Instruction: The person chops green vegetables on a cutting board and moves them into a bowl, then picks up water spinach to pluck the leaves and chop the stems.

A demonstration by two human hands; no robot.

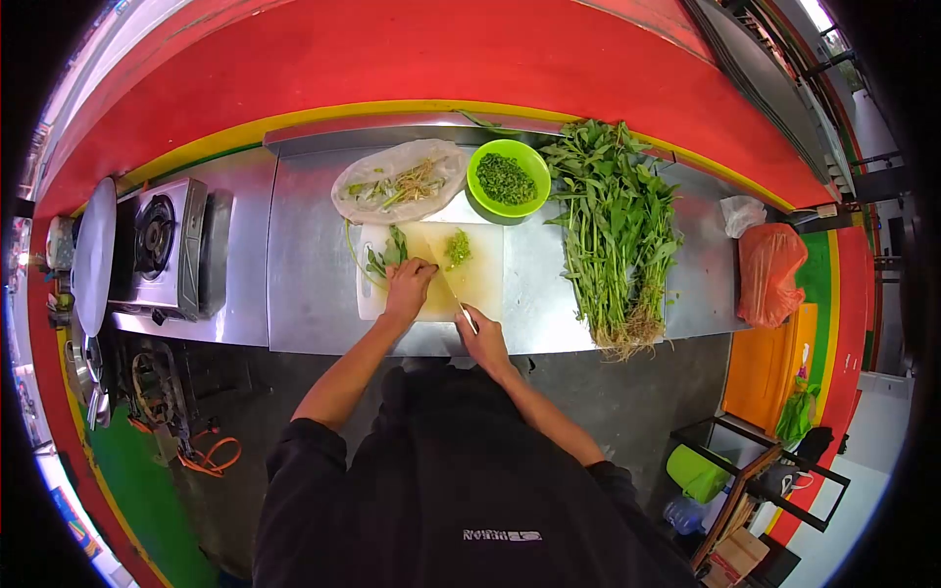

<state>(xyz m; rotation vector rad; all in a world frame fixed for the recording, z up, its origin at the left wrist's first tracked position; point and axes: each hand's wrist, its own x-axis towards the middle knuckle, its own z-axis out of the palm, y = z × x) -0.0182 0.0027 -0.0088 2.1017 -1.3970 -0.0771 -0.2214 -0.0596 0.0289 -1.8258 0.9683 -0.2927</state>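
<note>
On a pale cutting board (480, 294), my left hand (410, 287) presses down a small bunch of leafy greens (394, 245), fingers closed on its stems. Leaves stick out beyond the fingers, and a long stem trails to the left. My right hand (483, 341) grips a knife (453, 292) by its handle, the blade slanting up and left close beside my left fingertips. A little heap of chopped green pieces (457, 249) lies right of the blade. The part of the greens under my left hand is hidden.
Behind the board are a plastic bag (402, 182) with rooty trimmings and a lime-green bowl (508, 182) of chopped greens. A large pile of leafy stems (618, 245) covers the right side. A gas stove (162, 245) stands left; a red plastic bag (769, 274) sits far right.
</note>
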